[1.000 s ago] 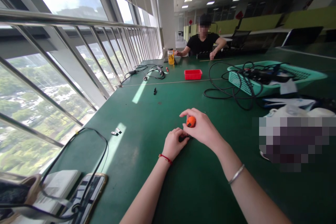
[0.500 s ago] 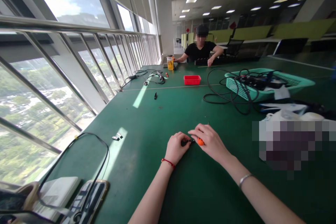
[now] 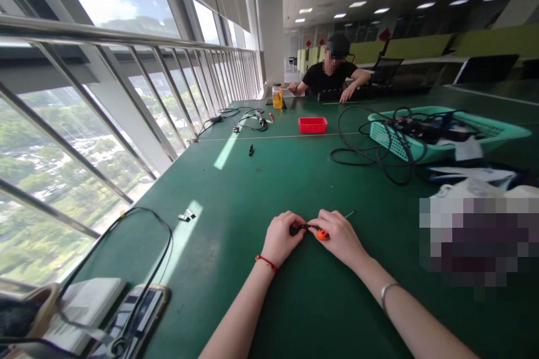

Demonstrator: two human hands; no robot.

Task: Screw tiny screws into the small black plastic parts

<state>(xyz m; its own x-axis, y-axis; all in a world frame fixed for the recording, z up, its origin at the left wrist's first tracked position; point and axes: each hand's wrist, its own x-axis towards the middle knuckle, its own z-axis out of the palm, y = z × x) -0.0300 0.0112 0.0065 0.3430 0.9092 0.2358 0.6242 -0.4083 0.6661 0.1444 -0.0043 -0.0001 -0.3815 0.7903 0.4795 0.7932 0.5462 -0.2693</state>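
Observation:
My left hand is closed on a small black part, pinched between thumb and fingertips just above the green table. Its exact kind is too small to make out. My right hand is closed around a screwdriver with an orange handle; its thin shaft sticks out past the knuckles, pointing away to the right. The right thumb and forefinger also meet the right end of the black part. Much of the screwdriver's handle is hidden in the palm.
Small pieces and a black part lie to the left. Farther off are a red tray, a cable tangle and a teal basket. A phone rests near left. A co-worker sits at the far end.
My right hand has turned, so the screwdriver's shaft now shows to the right, and its fingertips have come to the black part. My left hand keeps its pinch. The co-worker's hand has left the jar.

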